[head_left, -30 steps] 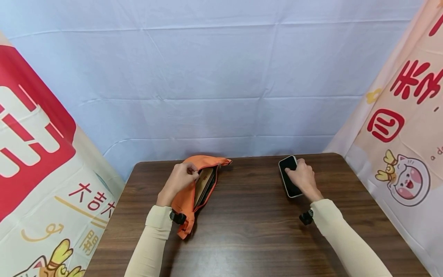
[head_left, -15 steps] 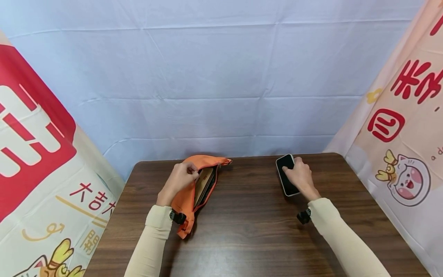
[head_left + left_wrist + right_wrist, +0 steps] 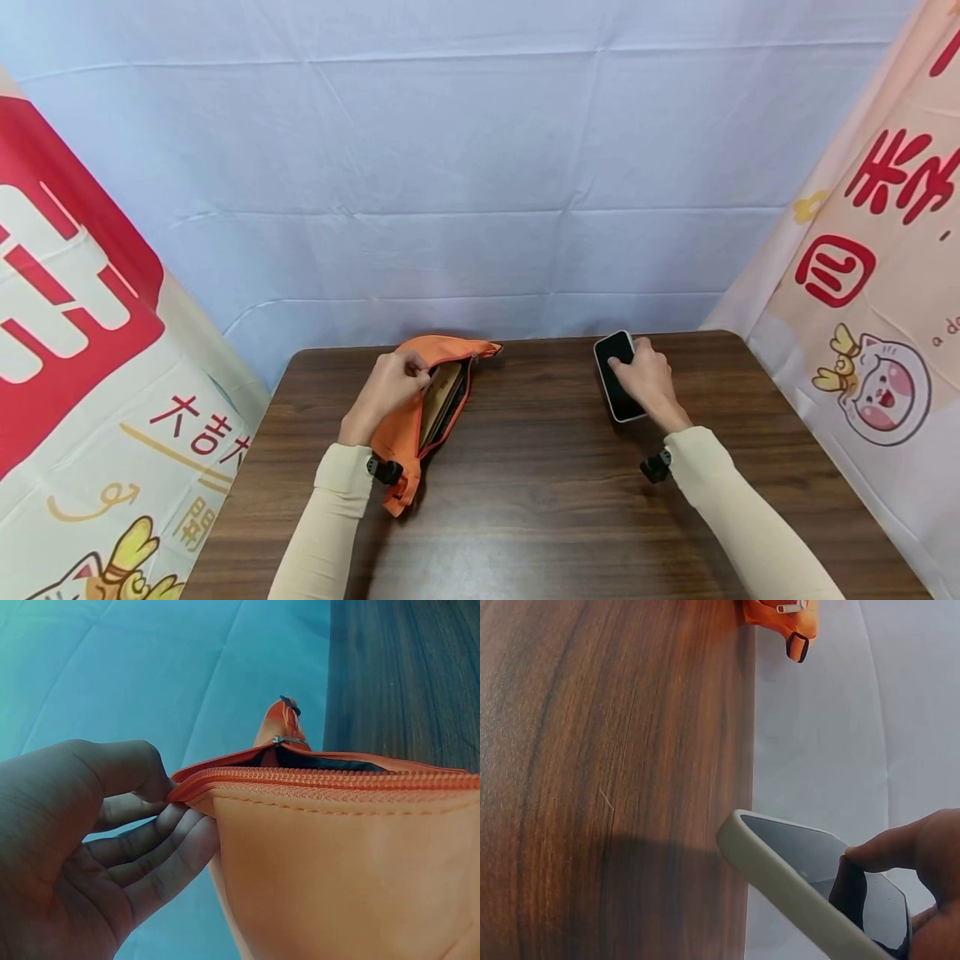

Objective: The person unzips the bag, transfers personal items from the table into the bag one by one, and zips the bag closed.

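Note:
On the left of the table lies an orange zippered bag (image 3: 399, 429), its zip undone and a tan, flat item (image 3: 441, 396) showing inside. My left hand (image 3: 386, 387) pinches the bag's zip edge between thumb and fingers; the left wrist view shows this hand (image 3: 112, 825) at the corner of the orange bag (image 3: 337, 862). Towards the right, my right hand (image 3: 647, 375) grips a smartphone (image 3: 611, 387) in a pale case, thumb on its dark screen. In the right wrist view the phone (image 3: 780, 881) is tilted above the tabletop, its shadow beneath.
The brown wooden table (image 3: 525, 517) ends at a pale cloth backdrop (image 3: 480, 208). Printed cloths hang at the left (image 3: 75, 333) and right (image 3: 870, 350). The bag's strap end with a buckle (image 3: 797, 646) appears at the top of the right wrist view.
My right hand has shifted slightly left with the phone. The left hand and the bag have stayed put.

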`<state>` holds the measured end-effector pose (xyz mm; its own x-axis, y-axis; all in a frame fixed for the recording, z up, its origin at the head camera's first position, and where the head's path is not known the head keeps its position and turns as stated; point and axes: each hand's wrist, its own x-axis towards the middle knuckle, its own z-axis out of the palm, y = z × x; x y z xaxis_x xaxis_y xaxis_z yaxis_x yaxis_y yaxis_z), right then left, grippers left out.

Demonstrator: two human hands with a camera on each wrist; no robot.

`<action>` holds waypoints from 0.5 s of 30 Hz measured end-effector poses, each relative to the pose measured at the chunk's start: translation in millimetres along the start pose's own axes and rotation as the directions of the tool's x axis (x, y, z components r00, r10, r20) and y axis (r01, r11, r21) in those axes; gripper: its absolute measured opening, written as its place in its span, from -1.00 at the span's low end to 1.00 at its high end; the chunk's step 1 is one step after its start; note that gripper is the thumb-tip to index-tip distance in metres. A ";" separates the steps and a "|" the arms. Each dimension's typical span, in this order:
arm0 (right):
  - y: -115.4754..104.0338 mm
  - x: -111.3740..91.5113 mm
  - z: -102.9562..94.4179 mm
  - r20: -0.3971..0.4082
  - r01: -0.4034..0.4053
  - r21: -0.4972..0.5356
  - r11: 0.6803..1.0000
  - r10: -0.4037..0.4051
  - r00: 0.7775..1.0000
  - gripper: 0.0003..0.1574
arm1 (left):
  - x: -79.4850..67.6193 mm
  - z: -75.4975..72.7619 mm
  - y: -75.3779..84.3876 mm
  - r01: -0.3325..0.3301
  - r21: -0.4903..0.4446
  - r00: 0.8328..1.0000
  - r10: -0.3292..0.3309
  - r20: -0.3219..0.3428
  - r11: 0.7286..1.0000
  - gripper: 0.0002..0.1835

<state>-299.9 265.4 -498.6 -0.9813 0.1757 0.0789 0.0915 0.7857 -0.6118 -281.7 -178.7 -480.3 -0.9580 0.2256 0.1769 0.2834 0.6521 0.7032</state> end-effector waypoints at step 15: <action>-9.5 1.5 4.5 0.020 -0.003 0.037 0.999 0.002 1.000 -0.21 | 1.2 -0.6 -2.0 -0.010 -0.009 1.000 0.010 0.010 1.000 -0.92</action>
<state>-303.0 255.5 -496.2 -0.9843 0.1654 0.0617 0.0879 0.7625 -0.6409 -283.5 -180.1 -481.1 -0.9545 0.2399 0.1770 0.2928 0.6435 0.7072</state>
